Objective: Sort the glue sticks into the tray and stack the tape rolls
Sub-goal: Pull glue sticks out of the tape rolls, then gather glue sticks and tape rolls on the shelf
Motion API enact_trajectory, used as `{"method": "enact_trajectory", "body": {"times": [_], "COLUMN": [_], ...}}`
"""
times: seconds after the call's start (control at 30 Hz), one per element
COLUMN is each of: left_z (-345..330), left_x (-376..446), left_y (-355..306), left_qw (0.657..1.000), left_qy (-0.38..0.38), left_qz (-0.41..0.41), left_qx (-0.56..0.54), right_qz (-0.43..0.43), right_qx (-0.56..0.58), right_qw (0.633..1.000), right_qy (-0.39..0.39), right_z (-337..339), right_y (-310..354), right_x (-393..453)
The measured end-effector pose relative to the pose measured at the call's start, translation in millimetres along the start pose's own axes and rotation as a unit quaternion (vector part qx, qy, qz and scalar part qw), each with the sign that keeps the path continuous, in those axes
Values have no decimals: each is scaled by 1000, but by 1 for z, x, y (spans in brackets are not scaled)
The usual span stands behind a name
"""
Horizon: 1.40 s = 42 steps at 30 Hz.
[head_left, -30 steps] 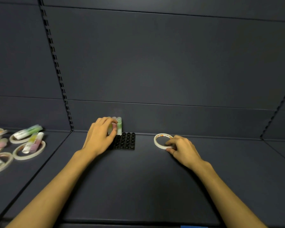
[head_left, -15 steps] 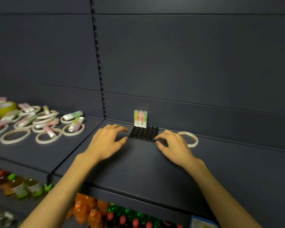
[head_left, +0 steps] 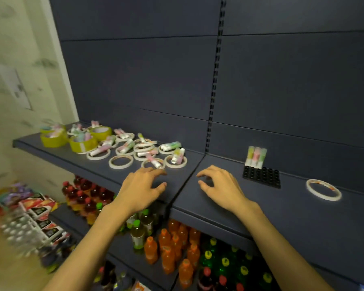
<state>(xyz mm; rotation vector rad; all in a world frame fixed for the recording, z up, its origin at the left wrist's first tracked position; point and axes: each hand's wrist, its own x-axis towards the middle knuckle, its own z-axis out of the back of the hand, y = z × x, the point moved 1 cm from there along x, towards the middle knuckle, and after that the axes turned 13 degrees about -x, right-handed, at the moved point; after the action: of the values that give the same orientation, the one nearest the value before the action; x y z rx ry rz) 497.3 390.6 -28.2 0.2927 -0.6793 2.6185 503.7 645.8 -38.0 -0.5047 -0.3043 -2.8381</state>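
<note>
A black pegged tray sits on the right shelf section with three glue sticks upright in its back-left corner. One white tape roll lies flat to the tray's right. On the left shelf section lies a pile of white tape rolls and loose glue sticks, with wide yellow tape rolls behind. My left hand hovers empty, fingers relaxed, just in front of that pile. My right hand hovers empty left of the tray, fingers loosely bent.
A vertical slotted upright divides the two shelf sections. Bottled drinks fill the shelf below. Boxed goods stand at the lower left. A pale wall borders the left side.
The view swung left. My left hand left the glue sticks and my right hand released the tape roll; both moved left, toward the pile on the left shelf.
</note>
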Motion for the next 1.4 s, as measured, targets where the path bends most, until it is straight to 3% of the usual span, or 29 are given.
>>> {"method": "enact_trajectory", "body": {"times": [0.23,0.47,0.67,1.1,1.4], "left_z": [58,89,95,94,78], "left_x": [-38,-38,-10,97,137], "left_y": [108,186,241,321,346], "left_qw": [1000,1000,999,997,993], "left_qy": [-9,-5,5,-45,-10], "left_qz": [10,24,36,68,-18], "left_qx": [2,-19,-32,2,117], "right_qz": [10,3,1,-47,-56], "right_qx": [11,-7,-11,8,-28], "right_qw": [1000,1000,1000,999,998], "right_qy": [-5,16,15,-19,-6], "right_z": [-40,-78,-101,-146,-163], "right_y": [125,197,223,233,262], "right_x": [46,88,131,229,247]}}
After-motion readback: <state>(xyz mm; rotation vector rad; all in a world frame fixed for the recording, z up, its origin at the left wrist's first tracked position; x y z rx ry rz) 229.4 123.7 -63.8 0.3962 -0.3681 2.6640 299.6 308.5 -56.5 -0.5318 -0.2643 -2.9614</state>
